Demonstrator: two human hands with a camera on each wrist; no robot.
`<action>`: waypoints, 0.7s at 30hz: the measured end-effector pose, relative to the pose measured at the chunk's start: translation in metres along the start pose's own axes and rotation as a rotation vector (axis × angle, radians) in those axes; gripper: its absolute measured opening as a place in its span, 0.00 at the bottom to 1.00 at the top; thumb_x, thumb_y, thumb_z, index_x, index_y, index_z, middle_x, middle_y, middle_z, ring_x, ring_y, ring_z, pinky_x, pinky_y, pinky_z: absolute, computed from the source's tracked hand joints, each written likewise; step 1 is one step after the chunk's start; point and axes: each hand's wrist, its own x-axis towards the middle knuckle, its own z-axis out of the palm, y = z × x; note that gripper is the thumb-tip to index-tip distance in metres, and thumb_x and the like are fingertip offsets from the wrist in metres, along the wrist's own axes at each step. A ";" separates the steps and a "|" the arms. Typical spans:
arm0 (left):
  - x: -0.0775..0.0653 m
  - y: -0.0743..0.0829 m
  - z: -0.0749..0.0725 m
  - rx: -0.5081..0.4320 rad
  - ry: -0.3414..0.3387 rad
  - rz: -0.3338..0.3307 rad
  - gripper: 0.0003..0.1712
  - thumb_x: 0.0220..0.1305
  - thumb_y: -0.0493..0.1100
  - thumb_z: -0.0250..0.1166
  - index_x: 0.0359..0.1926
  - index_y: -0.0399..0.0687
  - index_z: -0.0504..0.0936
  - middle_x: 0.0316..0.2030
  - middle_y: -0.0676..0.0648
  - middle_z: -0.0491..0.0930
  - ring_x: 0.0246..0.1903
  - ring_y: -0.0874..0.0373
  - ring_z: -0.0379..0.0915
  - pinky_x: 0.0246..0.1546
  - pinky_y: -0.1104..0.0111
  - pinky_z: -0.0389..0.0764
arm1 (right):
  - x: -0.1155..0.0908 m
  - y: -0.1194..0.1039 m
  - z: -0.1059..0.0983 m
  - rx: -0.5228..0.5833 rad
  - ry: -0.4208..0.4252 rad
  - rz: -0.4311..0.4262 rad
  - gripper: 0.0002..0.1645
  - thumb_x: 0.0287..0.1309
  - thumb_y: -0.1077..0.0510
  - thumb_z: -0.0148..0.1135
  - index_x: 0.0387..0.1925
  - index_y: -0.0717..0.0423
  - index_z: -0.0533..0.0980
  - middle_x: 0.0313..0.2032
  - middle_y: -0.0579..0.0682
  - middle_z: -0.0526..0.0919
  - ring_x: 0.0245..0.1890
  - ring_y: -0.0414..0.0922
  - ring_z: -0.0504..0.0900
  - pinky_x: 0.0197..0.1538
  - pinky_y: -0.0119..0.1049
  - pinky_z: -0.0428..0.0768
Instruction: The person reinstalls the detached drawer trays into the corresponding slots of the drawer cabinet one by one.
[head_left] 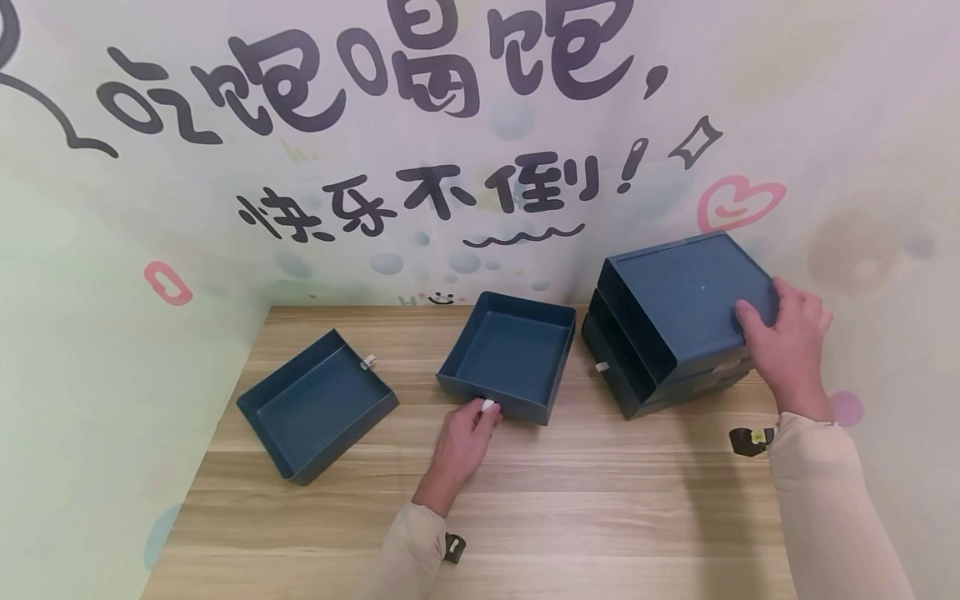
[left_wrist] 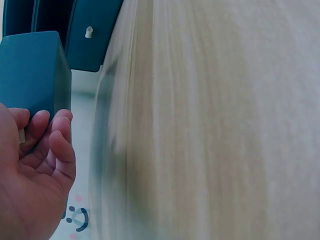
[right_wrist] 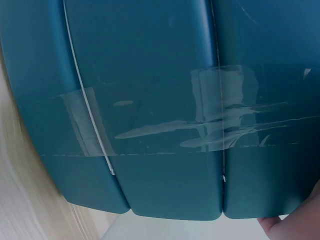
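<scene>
My left hand (head_left: 461, 446) pinches the small white knob (head_left: 488, 405) on the front of a dark blue drawer (head_left: 517, 354), open side up. A shadow below it in the left wrist view suggests it is raised off the table. My right hand (head_left: 791, 342) holds the right edge of a blue three-tier drawer unit (head_left: 693, 292), thumb on its top and fingers over the edge. The two upper slots stand hollow, while the bottom drawer (head_left: 618, 367), with its own white knob, is in place. Clear tape (right_wrist: 160, 125) runs across the tiers' side.
A second blue drawer (head_left: 322, 417) lies on the left of the wooden table (head_left: 570, 508), its white knob facing the back right. Behind the table stands a pale printed wall (head_left: 360, 275), close to the drawer unit.
</scene>
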 end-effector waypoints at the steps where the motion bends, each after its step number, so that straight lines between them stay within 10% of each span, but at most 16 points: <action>1: 0.000 0.001 -0.001 0.003 0.000 0.014 0.14 0.76 0.54 0.58 0.38 0.55 0.85 0.33 0.52 0.89 0.28 0.64 0.72 0.29 0.72 0.72 | 0.000 0.000 0.000 0.001 -0.001 0.002 0.41 0.71 0.47 0.52 0.77 0.64 0.56 0.69 0.74 0.57 0.69 0.67 0.47 0.66 0.65 0.54; 21: -0.004 0.014 -0.007 0.069 -0.037 0.126 0.12 0.75 0.52 0.59 0.34 0.56 0.83 0.24 0.54 0.78 0.27 0.64 0.70 0.28 0.73 0.70 | 0.001 0.000 0.001 0.001 -0.005 -0.013 0.42 0.71 0.47 0.51 0.77 0.64 0.55 0.68 0.75 0.57 0.69 0.66 0.48 0.65 0.66 0.53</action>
